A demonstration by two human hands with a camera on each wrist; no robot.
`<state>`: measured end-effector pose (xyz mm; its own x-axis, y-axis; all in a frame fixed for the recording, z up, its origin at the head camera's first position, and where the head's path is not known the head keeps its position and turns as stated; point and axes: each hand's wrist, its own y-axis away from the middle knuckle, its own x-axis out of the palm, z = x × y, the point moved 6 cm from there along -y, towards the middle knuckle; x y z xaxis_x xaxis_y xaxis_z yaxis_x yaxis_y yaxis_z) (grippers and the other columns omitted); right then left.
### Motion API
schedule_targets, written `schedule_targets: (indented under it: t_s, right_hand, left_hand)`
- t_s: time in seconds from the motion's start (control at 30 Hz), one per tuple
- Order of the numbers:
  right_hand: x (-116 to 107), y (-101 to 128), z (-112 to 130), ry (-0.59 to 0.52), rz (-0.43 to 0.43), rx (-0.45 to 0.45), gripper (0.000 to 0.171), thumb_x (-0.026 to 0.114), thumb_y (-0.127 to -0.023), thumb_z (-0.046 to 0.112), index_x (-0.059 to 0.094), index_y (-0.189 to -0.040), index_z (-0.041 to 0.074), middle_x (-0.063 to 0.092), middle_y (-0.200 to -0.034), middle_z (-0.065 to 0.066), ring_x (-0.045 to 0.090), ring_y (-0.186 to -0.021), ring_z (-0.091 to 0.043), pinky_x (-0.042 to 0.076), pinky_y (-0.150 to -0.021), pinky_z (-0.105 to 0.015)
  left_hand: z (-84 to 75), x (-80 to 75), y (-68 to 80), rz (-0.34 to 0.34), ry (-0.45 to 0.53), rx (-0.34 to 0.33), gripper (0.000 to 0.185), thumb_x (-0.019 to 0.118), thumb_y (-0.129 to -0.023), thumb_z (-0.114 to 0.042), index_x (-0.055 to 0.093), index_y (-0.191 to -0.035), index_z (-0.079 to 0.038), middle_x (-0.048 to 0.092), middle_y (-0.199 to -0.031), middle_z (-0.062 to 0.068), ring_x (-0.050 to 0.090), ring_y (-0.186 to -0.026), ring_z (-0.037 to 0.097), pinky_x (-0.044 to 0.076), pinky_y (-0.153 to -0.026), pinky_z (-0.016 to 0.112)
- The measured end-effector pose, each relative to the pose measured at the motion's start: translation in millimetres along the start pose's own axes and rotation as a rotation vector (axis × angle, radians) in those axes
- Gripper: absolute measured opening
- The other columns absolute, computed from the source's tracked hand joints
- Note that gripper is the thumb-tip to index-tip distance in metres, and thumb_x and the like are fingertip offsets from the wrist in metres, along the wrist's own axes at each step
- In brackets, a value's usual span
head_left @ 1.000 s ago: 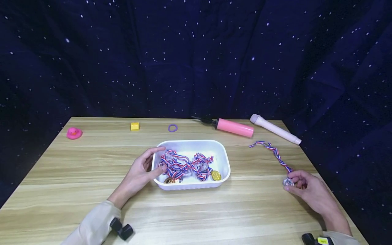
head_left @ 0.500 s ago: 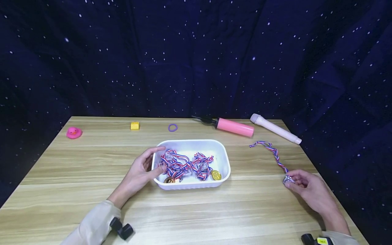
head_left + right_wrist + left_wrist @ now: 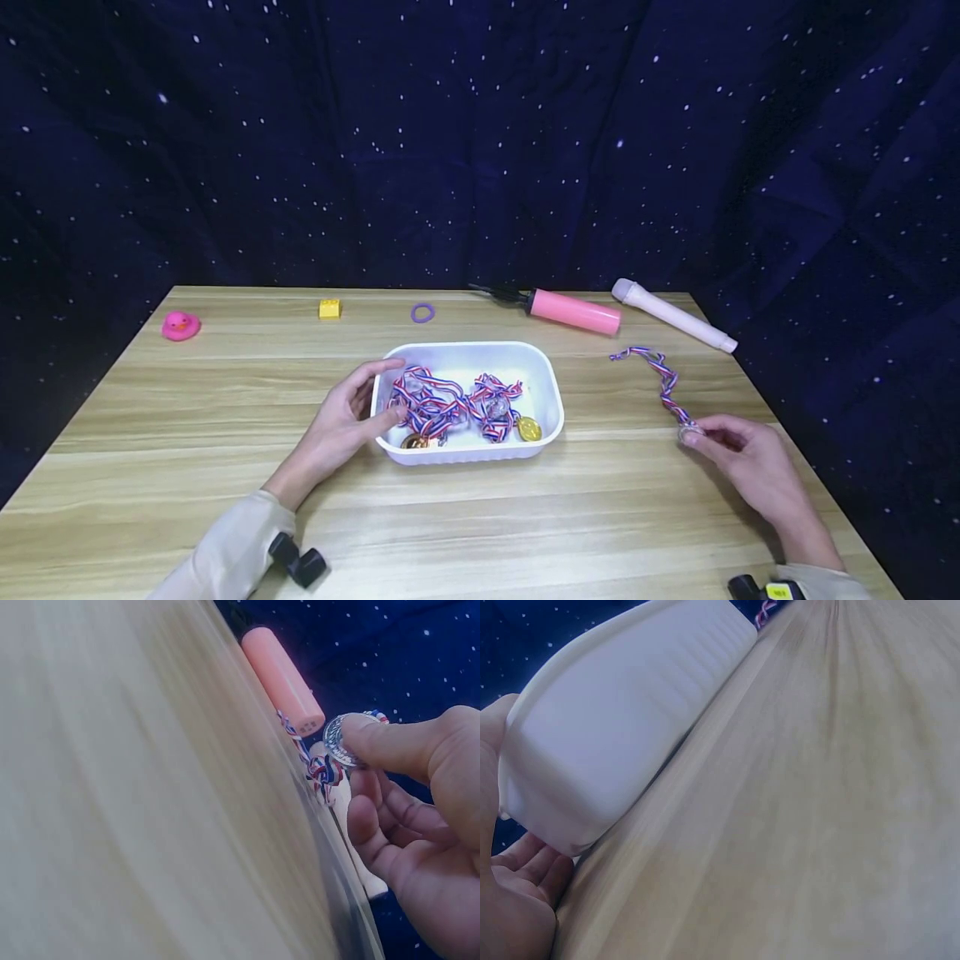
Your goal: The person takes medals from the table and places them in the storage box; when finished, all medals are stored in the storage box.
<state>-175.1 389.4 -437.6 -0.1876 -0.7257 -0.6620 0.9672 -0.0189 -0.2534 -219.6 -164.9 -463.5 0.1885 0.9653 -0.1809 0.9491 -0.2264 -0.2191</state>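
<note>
Right hand (image 3: pixel 750 467) pinches silver medal (image 3: pixel 343 740) near table's (image 3: pixel 225 400) right edge, ribbon (image 3: pixel 652 371) trailing far. Left hand (image 3: pixel 341 425), fingers curled, grips white tray's (image 3: pixel 551 392) left rim, centre.

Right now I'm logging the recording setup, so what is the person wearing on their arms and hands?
Both hands are bare. The left hand comes out of a cream long sleeve, with a small black device at the wrist. By the right hand, a pale cuff and a black device with a yellow label show.
</note>
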Motion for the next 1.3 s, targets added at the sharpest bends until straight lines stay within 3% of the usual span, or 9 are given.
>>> schedule_targets:
  t_s: [0.17,0.4,0.5,0.7,0.93,1.3]
  right_hand:
    - [2.3,-1.5,8.0,-0.028,-0.019,0.005,0.014,0.088,-0.098,0.015,0.085,-0.11,0.008,0.082,-0.097,0.0,0.066,-0.082,-0.002,0.053,-0.066,-0.019]
    - [3.9,-9.3,25.7,-0.082,-0.026,-0.066,0.01,0.083,-0.1,0.004,0.082,-0.109,0.002,0.079,-0.088,0.001,0.062,-0.071,-0.004,0.051,-0.057,-0.022]
    - [1.0,-16.1,38.8,-0.107,-0.05,-0.118,0.009,0.081,-0.1,-0.001,0.082,-0.109,-0.002,0.078,-0.086,0.005,0.065,-0.071,-0.001,0.053,-0.059,-0.018]
    - [-10.8,-32.6,68.7,-0.102,-0.101,-0.182,0.009,0.077,-0.102,0.0,0.081,-0.11,-0.003,0.076,-0.082,0.01,0.07,-0.071,-0.001,0.056,-0.061,-0.014]
    - [-21.8,-51.0,93.5,-0.13,-0.151,-0.192,0.009,0.077,-0.104,0.003,0.08,-0.11,-0.003,0.076,-0.082,0.003,0.067,-0.07,0.0,0.053,-0.059,-0.013]
    - [-30.3,-72.0,122.3,-0.194,-0.185,-0.221,0.013,0.076,-0.105,0.004,0.077,-0.111,-0.007,0.075,-0.083,0.008,0.068,-0.072,0.0,0.054,-0.062,-0.011]
  left_hand:
    - [0.8,-0.1,0.4,-0.002,0.001,-0.004,0.065,0.085,-0.098,-0.011,0.059,-0.158,-0.018,0.055,-0.165,0.008,0.045,-0.159,0.03,0.027,-0.136,0.049]
    - [0.5,-0.6,0.5,0.002,0.002,-0.001,0.065,0.084,-0.099,-0.011,0.059,-0.158,-0.018,0.054,-0.166,0.008,0.044,-0.16,0.03,0.032,-0.129,0.02]
    - [0.2,-1.1,0.4,-0.002,0.001,0.003,0.065,0.084,-0.098,-0.01,0.059,-0.158,-0.017,0.054,-0.166,0.008,0.043,-0.16,0.03,0.032,-0.126,0.014]
    - [0.4,-0.8,0.7,-0.002,0.008,0.006,0.065,0.084,-0.098,-0.009,0.059,-0.158,-0.016,0.055,-0.166,0.009,0.044,-0.159,0.031,0.032,-0.128,0.017]
    - [-0.4,1.0,0.2,0.003,0.017,0.01,0.065,0.084,-0.099,-0.009,0.058,-0.158,-0.016,0.056,-0.164,0.011,0.046,-0.157,0.033,0.033,-0.132,0.029]
    - [-0.5,0.8,0.2,0.009,0.043,0.022,0.066,0.083,-0.099,-0.005,0.058,-0.158,-0.014,0.055,-0.163,0.017,0.049,-0.154,0.035,0.039,-0.127,0.022]
